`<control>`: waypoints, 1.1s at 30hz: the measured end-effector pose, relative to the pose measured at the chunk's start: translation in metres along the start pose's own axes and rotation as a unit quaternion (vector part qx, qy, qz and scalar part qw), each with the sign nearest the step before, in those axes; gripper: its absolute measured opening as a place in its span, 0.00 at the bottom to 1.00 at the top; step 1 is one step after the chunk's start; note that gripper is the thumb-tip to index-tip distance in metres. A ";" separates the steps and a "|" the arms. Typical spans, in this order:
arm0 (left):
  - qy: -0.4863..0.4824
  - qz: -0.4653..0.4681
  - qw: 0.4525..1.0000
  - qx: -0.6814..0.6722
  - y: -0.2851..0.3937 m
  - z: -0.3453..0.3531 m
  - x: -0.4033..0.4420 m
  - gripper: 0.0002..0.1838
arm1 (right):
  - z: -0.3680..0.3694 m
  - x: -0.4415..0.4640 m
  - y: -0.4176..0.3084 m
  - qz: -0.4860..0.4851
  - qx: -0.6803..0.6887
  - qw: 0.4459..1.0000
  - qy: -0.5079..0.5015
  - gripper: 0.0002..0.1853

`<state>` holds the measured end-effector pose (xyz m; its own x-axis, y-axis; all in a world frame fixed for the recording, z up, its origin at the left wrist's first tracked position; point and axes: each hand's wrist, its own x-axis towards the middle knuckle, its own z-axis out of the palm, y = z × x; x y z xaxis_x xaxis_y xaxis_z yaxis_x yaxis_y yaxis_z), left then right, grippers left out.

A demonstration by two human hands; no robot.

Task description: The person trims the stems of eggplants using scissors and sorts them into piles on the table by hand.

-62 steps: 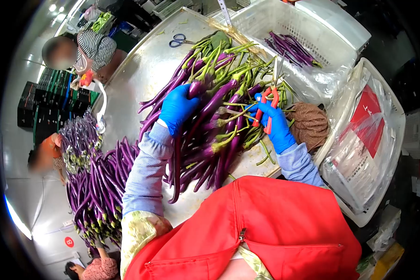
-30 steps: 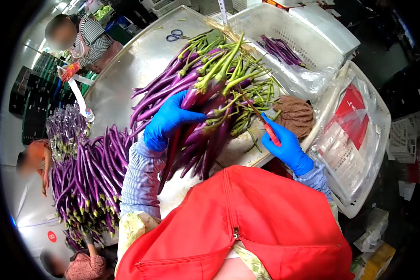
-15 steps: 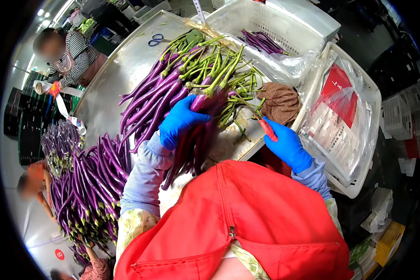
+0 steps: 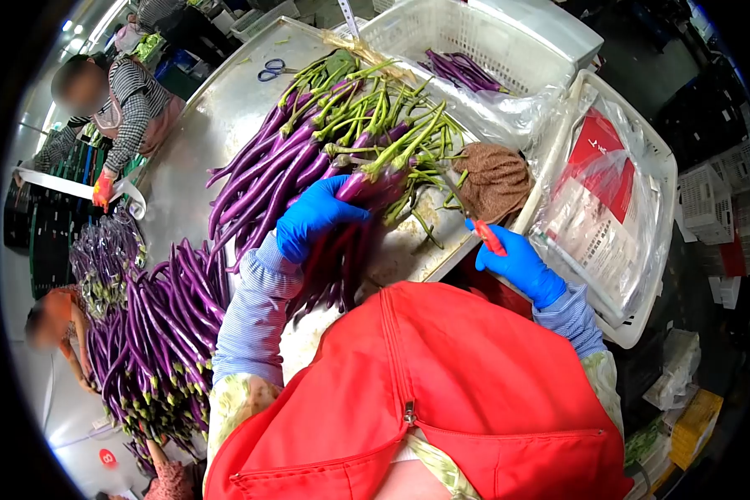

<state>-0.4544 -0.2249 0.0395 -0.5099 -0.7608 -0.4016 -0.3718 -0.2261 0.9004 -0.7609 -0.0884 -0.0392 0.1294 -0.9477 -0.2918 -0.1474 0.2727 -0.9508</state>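
My left hand [image 4: 315, 218], in a blue glove, is wrapped round a bunch of long purple eggplants [image 4: 375, 185] with green stems. Their lower ends hang blurred toward my red apron. In my blue-gloved right hand [image 4: 523, 268] is a knife [image 4: 490, 239] with a red handle; its thin blade points up and left, near a brown cloth bundle [image 4: 493, 182]. Beyond my left hand, a pile of eggplants [image 4: 262, 171] lies on the metal table [image 4: 183, 171], stems toward the right. Loose green stem pieces are scattered between the bunch and the cloth.
Scissors [image 4: 272, 70] lie on the table's far part. A white crate [image 4: 550, 71] with eggplants stands behind, and another crate [image 4: 662, 187] holds plastic bags at right. More eggplants [image 4: 171, 308] are heaped at left. A co-worker [image 4: 133, 104] handles a white strip.
My right hand and the knife have shifted slightly right and down, away from the stems. My left hand keeps the bunch. The co-worker's hands have moved apart, stretching the white strip.
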 end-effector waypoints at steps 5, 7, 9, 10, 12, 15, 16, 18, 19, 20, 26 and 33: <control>-0.022 -0.023 0.999 -0.031 0.006 0.000 -0.006 0.26 | -0.005 -0.003 -0.025 0.024 -0.109 0.994 -0.010 0.28; -0.017 -0.015 0.999 -0.031 0.000 -0.002 -0.005 0.26 | -0.004 -0.004 -0.032 0.001 -0.164 0.986 0.011 0.28; -0.011 -0.009 1.000 -0.026 -0.003 -0.004 -0.005 0.26 | -0.005 -0.005 -0.029 -0.013 -0.178 0.984 0.018 0.28; -0.009 -0.008 1.000 -0.022 -0.003 -0.004 -0.005 0.27 | -0.006 -0.005 -0.027 -0.020 -0.185 0.982 0.022 0.27; -0.007 -0.008 1.000 -0.009 -0.003 -0.003 -0.005 0.27 | -0.006 -0.003 -0.024 -0.028 -0.182 0.983 0.021 0.27; -0.009 -0.009 1.000 0.005 -0.003 0.000 -0.005 0.26 | -0.004 -0.005 -0.027 -0.018 -0.174 0.984 0.022 0.27; -0.009 -0.008 1.000 0.004 -0.001 0.001 -0.006 0.26 | -0.003 -0.004 -0.029 -0.014 -0.170 0.985 0.022 0.27; -0.009 -0.009 1.000 0.007 0.000 0.001 -0.007 0.27 | -0.002 -0.003 -0.031 0.011 -0.176 0.984 0.018 0.26; -0.008 -0.010 1.000 0.012 0.001 0.000 -0.007 0.27 | -0.001 -0.002 -0.031 0.024 -0.178 0.984 0.015 0.25; -0.008 -0.012 1.000 0.016 0.001 0.000 -0.007 0.28 | -0.001 -0.002 -0.030 0.015 -0.181 0.983 0.020 0.25; -0.015 -0.013 0.999 0.043 -0.001 -0.001 -0.007 0.30 | 0.000 0.002 -0.017 0.014 -0.158 0.987 0.027 0.18; 0.044 0.021 0.988 0.145 -0.009 -0.003 -0.010 0.26 | -0.003 -0.012 -0.010 0.086 0.023 0.996 -0.031 0.13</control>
<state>-0.4436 -0.2166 0.0363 -0.4647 -0.8186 -0.3375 -0.5649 -0.0195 0.8249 -0.7639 -0.0804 -0.0264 0.1673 -0.8744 -0.4555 -0.1269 0.4391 -0.8894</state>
